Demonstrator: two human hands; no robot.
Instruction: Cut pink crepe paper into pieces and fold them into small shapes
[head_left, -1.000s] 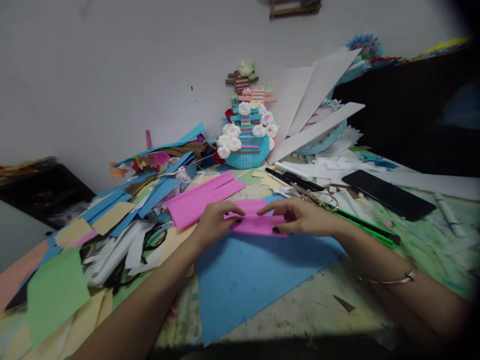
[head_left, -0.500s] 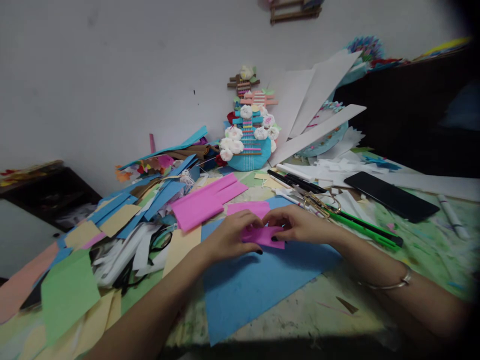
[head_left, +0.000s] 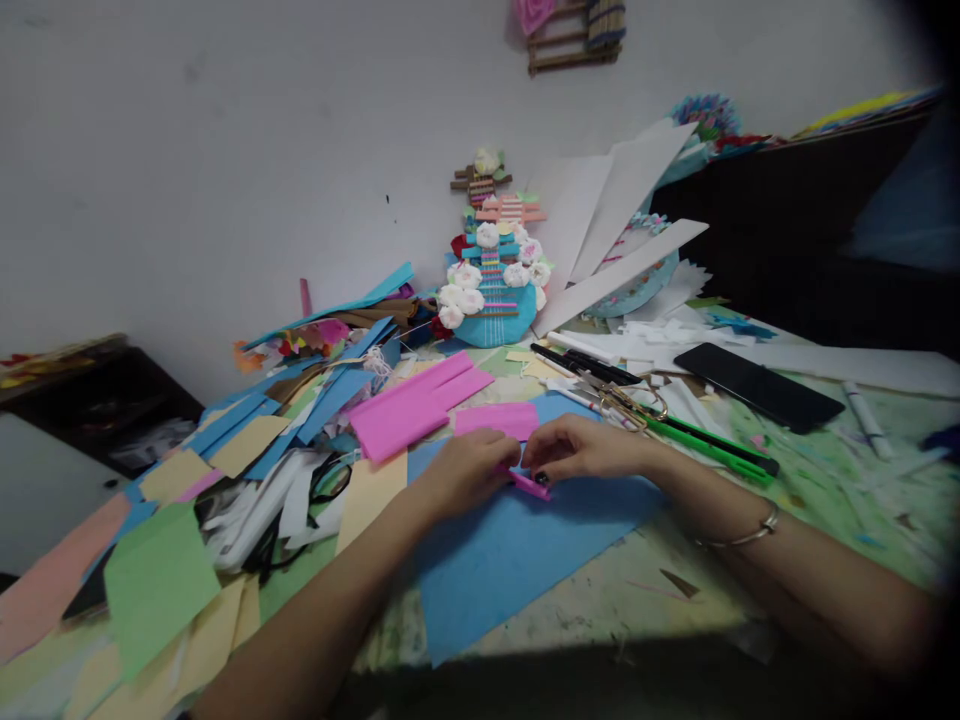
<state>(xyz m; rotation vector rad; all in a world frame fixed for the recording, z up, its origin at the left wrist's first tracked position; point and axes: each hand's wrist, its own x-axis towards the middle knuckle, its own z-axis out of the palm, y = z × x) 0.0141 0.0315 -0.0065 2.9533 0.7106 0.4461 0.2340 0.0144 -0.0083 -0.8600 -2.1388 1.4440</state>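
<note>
In the head view, a small folded pink strip (head_left: 529,485) sits between the two hands, above the blue sheet (head_left: 480,590) spread on the worktop (head_left: 600,605). The left hand (head_left: 469,470) is curled over the strip's left part, so that only its right end shows past the fingertips. The left thumb is hidden, and whether those fingers are clamped on the strip or merely resting on it I cannot tell. The right hand (head_left: 574,450) has its fingers bent and pinched on the strip's visible end, with the dark-nailed thumb against it. The fingertips of both hands are close together.

Just behind the hands, a flat pink piece (head_left: 495,421) lies partly over the far edge of the blue sheet. To its left is a larger folded pink paper (head_left: 409,410), and nearer the left forearm a beige sheet (head_left: 371,495).

Right of the blue sheet's far corner are scissors (head_left: 619,400) with gold-coloured handles, beside a green cutter (head_left: 701,447). A black phone (head_left: 759,387) and a white marker (head_left: 866,418) lie further right. At the back, a blue paper guitar (head_left: 499,318) with white flowers (head_left: 461,290) stands near the wall.
</note>
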